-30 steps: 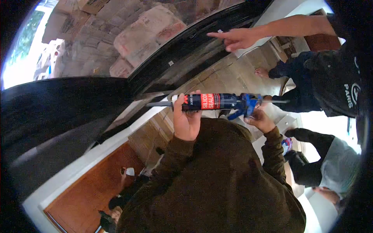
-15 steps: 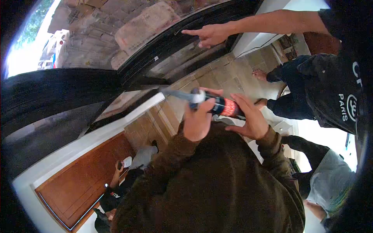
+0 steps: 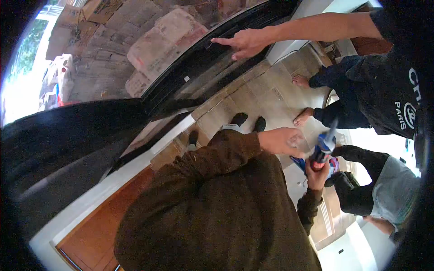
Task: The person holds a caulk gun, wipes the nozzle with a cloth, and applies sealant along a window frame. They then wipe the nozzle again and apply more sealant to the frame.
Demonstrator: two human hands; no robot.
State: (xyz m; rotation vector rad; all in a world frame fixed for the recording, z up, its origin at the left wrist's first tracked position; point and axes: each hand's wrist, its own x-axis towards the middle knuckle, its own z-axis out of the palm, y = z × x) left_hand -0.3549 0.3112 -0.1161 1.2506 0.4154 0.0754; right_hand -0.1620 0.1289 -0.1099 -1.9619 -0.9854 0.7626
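Observation:
A dark cartridge (image 3: 320, 156) with a red label and a blurred pale nozzle points up and to the right. My right hand (image 3: 317, 175) is wrapped round its lower end. To the left of it, my left hand (image 3: 282, 140) is apart from the cartridge, its fingers smeared by motion; whether they hold anything is unclear. A co-worker's hand (image 3: 246, 44) points with one finger at the black frame (image 3: 199, 56), well above my hands.
Cardboard (image 3: 104, 67) lies beyond the black frame. A person in a dark printed shirt (image 3: 391, 97) stands at the right, above another person in a grey top (image 3: 393, 189). A brown door (image 3: 106, 217) is at lower left, and tiled floor (image 3: 266, 97) shows mid-view.
My left hand has come off the nozzle end of the cartridge. My right hand has carried the cartridge right and down, and its nozzle now points up-right instead of left. The view has shifted slightly.

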